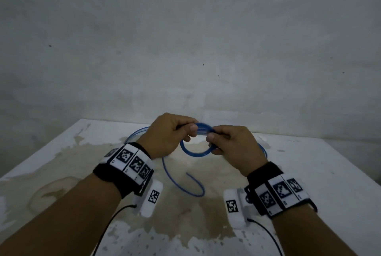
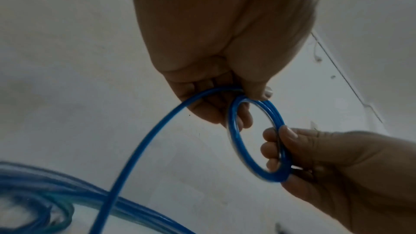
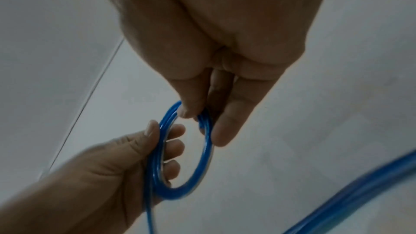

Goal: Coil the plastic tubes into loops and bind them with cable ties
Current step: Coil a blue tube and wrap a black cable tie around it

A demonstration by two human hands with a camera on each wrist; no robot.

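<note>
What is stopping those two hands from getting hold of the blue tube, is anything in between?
Nothing visible. Both hands already grip the small blue coil directly: the left hand pinches one side, the right hand the opposite side, held above the table. The loose tube tail trails freely down from it. No cable tie can be made out.

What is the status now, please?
Left hand and right hand both grip the coil. Loose tube trails on the table. No tie seen, nothing blocking.

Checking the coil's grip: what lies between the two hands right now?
Only the small coiled loop of blue plastic tube, gripped by the left hand and right hand on opposite sides; the head view shows it.
</note>
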